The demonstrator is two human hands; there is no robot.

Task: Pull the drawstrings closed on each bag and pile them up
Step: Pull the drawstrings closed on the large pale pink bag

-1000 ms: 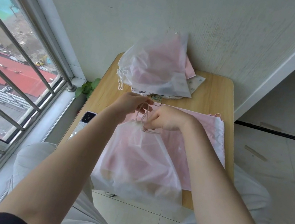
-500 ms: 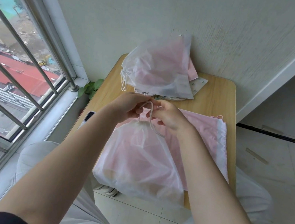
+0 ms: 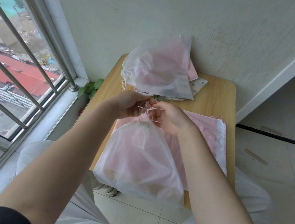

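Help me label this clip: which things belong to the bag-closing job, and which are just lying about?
Job:
near bag, mouth gathered
drawstring, pinched by left hand and right hand
pile of closed bags
flat pink bag

Lying about:
green plant
window bars

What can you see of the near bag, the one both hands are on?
The near bag is frosted, translucent white, plastic-looking, with pink contents showing through. Its mouth is gathered tight at the top, where the left hand and right hand pinch its thin drawstring. It lies on the wooden table, its bottom overhanging the near edge.
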